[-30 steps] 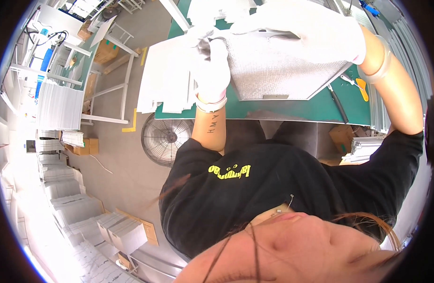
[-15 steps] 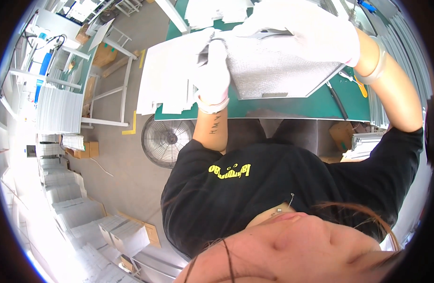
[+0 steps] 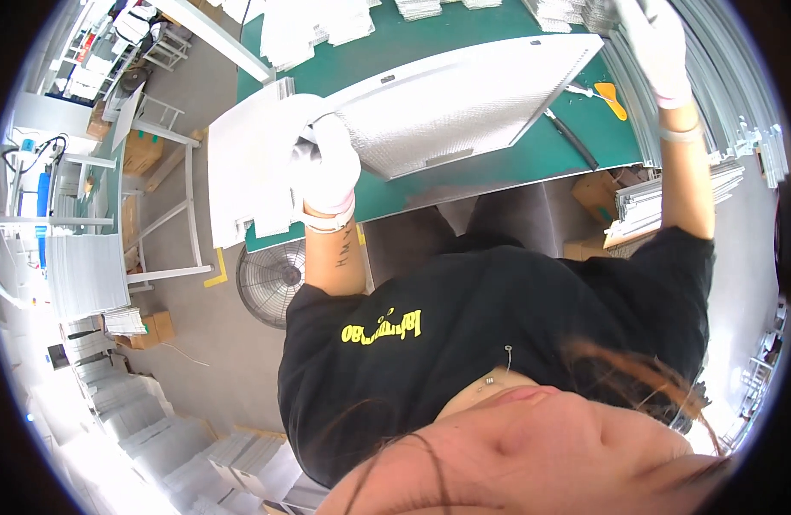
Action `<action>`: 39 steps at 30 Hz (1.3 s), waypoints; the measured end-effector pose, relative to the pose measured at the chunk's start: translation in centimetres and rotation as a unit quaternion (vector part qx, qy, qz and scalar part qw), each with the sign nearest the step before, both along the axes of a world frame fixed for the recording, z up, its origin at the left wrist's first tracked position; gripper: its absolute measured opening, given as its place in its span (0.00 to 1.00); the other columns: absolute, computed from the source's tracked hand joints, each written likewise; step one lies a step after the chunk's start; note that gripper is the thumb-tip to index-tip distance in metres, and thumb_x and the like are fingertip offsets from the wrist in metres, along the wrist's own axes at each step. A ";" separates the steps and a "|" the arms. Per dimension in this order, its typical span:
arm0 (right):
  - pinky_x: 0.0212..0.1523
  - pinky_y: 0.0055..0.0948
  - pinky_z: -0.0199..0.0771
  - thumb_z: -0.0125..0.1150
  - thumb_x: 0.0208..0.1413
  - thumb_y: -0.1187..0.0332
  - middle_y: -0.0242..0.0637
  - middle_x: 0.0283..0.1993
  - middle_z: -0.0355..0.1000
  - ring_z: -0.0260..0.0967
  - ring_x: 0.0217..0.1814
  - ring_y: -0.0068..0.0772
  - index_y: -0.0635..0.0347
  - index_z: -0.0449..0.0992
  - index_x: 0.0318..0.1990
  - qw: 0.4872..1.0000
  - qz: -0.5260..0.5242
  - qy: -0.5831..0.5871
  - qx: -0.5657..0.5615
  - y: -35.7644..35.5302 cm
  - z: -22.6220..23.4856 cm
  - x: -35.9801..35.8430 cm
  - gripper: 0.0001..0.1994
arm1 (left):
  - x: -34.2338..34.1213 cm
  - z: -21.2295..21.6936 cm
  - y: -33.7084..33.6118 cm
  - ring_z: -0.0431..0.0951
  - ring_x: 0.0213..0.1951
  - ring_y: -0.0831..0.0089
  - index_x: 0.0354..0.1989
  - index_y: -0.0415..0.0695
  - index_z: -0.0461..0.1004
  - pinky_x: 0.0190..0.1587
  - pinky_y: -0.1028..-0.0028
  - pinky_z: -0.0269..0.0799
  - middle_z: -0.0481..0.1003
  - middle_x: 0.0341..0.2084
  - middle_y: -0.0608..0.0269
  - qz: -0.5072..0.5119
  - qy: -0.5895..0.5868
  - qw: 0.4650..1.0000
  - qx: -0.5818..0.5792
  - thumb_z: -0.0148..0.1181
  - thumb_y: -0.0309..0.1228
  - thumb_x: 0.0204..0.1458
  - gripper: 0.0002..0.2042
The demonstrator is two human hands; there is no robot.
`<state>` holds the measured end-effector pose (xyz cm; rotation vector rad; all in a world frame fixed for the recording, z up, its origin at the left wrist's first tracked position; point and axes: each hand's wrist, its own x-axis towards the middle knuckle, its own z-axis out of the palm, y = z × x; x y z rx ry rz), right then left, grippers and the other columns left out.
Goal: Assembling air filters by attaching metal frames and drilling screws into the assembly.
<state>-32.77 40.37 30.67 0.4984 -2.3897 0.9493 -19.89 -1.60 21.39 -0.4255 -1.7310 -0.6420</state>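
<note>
Right hand (image 3: pixel 659 51) has moved off the panel (image 3: pixel 464 112), now beside grey stack (image 3: pixel 726 90), grip unclear; left hand (image 3: pixel 327 163) grips panel's left edge.

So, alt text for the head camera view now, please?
A person's white-gloved left hand is at the left edge of a silvery panel over a green table; the right hand is off the panel, farther right. An orange scraper lies nearby.
</note>
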 end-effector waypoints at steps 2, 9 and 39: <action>0.48 0.37 0.77 0.54 0.64 0.68 0.47 0.44 0.79 0.79 0.45 0.47 0.60 0.78 0.45 0.970 -0.049 0.075 0.226 3.9 -6.6 -2.6 0.09 | -0.6 -0.6 -0.1 0.76 0.38 0.70 0.49 0.36 0.66 0.45 0.74 0.72 0.74 0.39 0.52 -0.113 -0.018 0.988 0.108 0.52 0.21 0.60 0.10; 0.63 0.42 0.71 0.54 0.58 0.69 0.54 0.58 0.74 0.72 0.61 0.53 0.60 0.75 0.60 0.895 -0.194 -0.258 0.309 13.7 -23.0 -8.1 0.22 | -1.1 -1.5 -0.2 0.69 0.50 0.70 0.59 0.36 0.63 0.55 0.72 0.65 0.67 0.51 0.55 0.042 0.023 0.997 0.060 0.48 0.24 0.65 0.15; 0.54 0.35 0.76 0.57 0.64 0.61 0.47 0.54 0.77 0.78 0.52 0.41 0.62 0.73 0.62 0.971 -0.067 -0.202 -0.109 8.3 -14.4 1.5 0.23 | -5.4 0.1 -1.4 0.70 0.41 0.76 0.54 0.33 0.67 0.44 0.74 0.67 0.67 0.53 0.55 0.027 0.018 0.995 0.093 0.55 0.29 0.62 0.16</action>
